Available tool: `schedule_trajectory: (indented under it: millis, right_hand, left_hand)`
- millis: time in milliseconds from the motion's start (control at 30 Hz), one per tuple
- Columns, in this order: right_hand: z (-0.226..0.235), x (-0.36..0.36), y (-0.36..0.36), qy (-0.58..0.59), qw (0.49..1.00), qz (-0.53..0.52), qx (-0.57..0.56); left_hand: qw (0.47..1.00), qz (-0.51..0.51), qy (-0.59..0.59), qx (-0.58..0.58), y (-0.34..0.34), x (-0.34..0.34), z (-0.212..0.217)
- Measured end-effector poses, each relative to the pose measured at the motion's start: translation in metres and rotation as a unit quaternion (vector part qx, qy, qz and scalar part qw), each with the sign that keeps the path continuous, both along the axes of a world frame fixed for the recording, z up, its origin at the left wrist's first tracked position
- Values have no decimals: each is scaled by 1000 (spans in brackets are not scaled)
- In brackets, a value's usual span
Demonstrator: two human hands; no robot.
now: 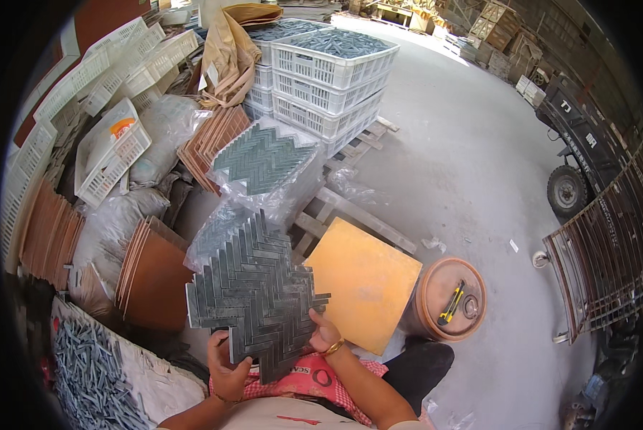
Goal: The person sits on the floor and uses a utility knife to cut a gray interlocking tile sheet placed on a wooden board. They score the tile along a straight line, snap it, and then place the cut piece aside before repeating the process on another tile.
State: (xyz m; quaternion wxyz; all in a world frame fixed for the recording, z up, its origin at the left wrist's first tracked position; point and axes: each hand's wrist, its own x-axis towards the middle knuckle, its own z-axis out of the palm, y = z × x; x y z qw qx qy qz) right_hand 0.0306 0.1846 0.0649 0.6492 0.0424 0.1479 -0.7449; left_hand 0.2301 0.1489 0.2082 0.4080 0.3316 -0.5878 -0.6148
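Note:
A dark grey-green herringbone mosaic tile sheet (pixel 253 290) is held up, tilted, in front of my body. My left hand (pixel 228 364) grips its lower left edge, the thumb in front. On the right edge my right hand (pixel 324 332) closes round the sheet; a bracelet circles that wrist. Just beyond it lies a stack of similar herringbone sheets (pixel 264 159), with clear plastic film hanging round its sides. An orange-yellow square board (pixel 364 283) lies to the right of the held sheet.
A yellow and black utility knife (pixel 452 304) lies on a round brown lid (pixel 425 294). White crates (pixel 328 97) of tile strips are stacked on a pallet ahead. Loose strips (pixel 96 373) fill the lower left. A metal rack (pixel 608 247) and a cart (pixel 586 140) stand right.

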Motion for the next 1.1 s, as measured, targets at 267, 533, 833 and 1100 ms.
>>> schedule_trajectory:
  millis: [267,533,833,1100]
  right_hand:
    - [3,0,-13,198,976,8,91]
    - [1,10,24,26,992,56,107]
    - [51,14,27,294,926,165,169]
    - [100,-12,-171,290,944,139,75]
  left_hand:
    - [947,108,16,302,7,54,-18]
    - [900,-67,-430,-37,-110,77,48]
    - [923,-200,-265,195,-193,48,-14]
    - [907,-120,-398,69,-358,17,56]
